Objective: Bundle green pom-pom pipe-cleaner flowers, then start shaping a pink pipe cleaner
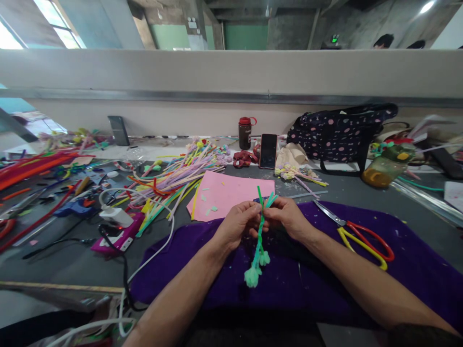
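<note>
Left hand (239, 222) and right hand (289, 218) are pinching twisted green stems (259, 233), whose heads (252, 277) are hanging toward six o'clock over purple cloth (289, 286), and a slackening pinch would be letting them unwind.

On my feed I see a long off-white partition (231, 70) with a grey metal rail (181, 96) behind the dark grey tabletop (43, 270); beyond, a pale green wall panel (246, 37), a bright slanted window (49, 13), a glowing white ceiling lamp (427, 6).

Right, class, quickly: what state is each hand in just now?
Left hand: closed, pinching the green twisted stem near its upper end.
Right hand: closed, fingertips pinched on the same stem's upper end.
</note>
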A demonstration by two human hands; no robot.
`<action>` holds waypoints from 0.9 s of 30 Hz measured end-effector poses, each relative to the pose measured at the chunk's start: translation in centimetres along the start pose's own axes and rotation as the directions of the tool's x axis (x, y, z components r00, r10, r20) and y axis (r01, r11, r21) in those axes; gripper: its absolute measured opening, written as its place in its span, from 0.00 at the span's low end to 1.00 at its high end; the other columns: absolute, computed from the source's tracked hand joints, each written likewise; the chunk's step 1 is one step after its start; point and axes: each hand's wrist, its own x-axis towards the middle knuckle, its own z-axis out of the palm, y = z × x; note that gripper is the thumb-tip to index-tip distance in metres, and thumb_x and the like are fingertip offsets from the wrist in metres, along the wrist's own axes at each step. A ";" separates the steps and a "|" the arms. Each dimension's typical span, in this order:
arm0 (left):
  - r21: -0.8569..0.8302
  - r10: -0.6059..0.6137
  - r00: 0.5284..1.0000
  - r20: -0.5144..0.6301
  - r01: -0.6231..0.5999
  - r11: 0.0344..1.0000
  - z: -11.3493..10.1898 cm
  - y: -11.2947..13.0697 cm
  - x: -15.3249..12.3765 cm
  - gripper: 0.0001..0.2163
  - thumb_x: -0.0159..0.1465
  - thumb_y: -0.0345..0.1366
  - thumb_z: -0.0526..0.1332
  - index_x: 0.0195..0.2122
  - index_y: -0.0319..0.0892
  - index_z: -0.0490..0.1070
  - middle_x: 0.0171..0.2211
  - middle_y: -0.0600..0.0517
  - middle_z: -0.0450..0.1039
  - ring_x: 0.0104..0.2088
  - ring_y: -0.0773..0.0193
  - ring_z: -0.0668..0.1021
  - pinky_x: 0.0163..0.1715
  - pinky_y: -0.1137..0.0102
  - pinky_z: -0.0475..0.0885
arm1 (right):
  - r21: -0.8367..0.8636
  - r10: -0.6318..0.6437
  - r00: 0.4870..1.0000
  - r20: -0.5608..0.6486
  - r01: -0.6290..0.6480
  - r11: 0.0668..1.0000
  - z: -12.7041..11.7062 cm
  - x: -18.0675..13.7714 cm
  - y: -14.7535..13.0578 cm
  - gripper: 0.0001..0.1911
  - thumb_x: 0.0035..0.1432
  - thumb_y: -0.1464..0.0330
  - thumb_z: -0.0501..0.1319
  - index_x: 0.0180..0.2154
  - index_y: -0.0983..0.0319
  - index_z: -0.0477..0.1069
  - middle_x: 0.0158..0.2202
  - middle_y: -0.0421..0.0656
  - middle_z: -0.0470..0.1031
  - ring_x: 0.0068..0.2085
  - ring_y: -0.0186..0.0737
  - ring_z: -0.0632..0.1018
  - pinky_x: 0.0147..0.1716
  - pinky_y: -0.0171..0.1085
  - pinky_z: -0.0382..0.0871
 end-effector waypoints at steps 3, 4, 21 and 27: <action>0.072 0.076 0.995 -0.060 -0.071 0.995 0.0 0.0 0.1 0.13 0.54 0.45 0.60 0.30 0.40 0.63 0.18 0.54 0.70 0.16 0.69 0.72 0.13 0.78 0.63 | -0.070 -0.034 0.998 0.058 0.039 0.997 0.2 -0.2 -0.2 0.05 0.47 0.68 0.60 0.28 0.63 0.71 0.19 0.37 0.70 0.19 0.30 0.67 0.18 0.30 0.55; 0.097 0.087 0.994 -0.072 -0.080 0.992 0.0 0.0 0.1 0.13 0.54 0.45 0.59 0.30 0.41 0.63 0.18 0.54 0.70 0.16 0.69 0.72 0.14 0.78 0.64 | -0.079 -0.044 0.997 0.068 0.049 0.996 0.3 -0.3 -0.2 0.05 0.47 0.67 0.60 0.28 0.63 0.71 0.19 0.38 0.70 0.19 0.30 0.67 0.18 0.30 0.54; 0.100 0.030 0.996 -0.088 -0.021 0.995 -0.2 0.3 0.2 0.13 0.54 0.44 0.59 0.28 0.38 0.64 0.18 0.52 0.72 0.16 0.69 0.72 0.15 0.77 0.63 | 0.056 -0.029 0.999 -0.045 0.032 0.998 0.4 0.1 0.7 0.07 0.44 0.67 0.63 0.23 0.64 0.67 0.16 0.35 0.64 0.16 0.26 0.60 0.15 0.29 0.50; 0.005 -0.076 0.993 0.090 0.075 0.997 -0.8 0.4 -0.1 0.12 0.52 0.41 0.62 0.29 0.37 0.67 0.21 0.50 0.73 0.19 0.68 0.74 0.18 0.77 0.65 | 0.133 0.025 0.997 -0.072 -0.015 0.991 0.3 -0.1 0.4 0.05 0.44 0.69 0.63 0.23 0.63 0.67 0.15 0.33 0.60 0.15 0.26 0.58 0.14 0.29 0.47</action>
